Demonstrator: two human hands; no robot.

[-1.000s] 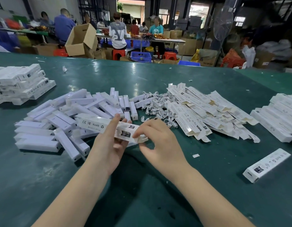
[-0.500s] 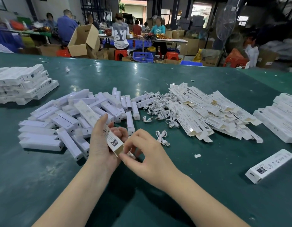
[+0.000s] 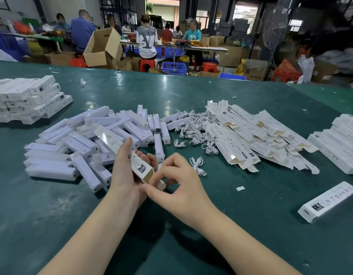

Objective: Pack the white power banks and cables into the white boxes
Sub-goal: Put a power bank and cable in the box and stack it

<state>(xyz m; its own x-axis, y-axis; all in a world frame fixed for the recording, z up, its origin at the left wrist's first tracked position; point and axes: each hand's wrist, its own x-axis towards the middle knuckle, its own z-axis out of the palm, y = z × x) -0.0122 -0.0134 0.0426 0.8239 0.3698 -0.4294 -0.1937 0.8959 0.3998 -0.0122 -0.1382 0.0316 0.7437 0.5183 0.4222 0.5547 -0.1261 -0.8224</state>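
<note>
My left hand [image 3: 125,171] grips a long white box [image 3: 112,141] that points away to the upper left. Its near end is open and shows a tan inside. My right hand [image 3: 179,183] pinches the end flap [image 3: 161,184] of that box. A heap of white power banks [image 3: 86,143] lies on the green table [image 3: 171,245] to the left. Coiled white cables [image 3: 191,128] lie in the middle, and one loose cable [image 3: 198,164] sits just right of my hands. Flat unfolded boxes [image 3: 254,135] are piled to the right.
Stacks of closed white boxes stand at the far left [image 3: 29,100] and the right edge [image 3: 342,143]. One closed box [image 3: 328,201] lies alone at the near right. People sit at tables among cardboard cartons [image 3: 102,48] beyond the table's far edge.
The box in my left hand has turned from lying crosswise to pointing away from me. My right hand has moved in to its near end and now pinches the flap.
</note>
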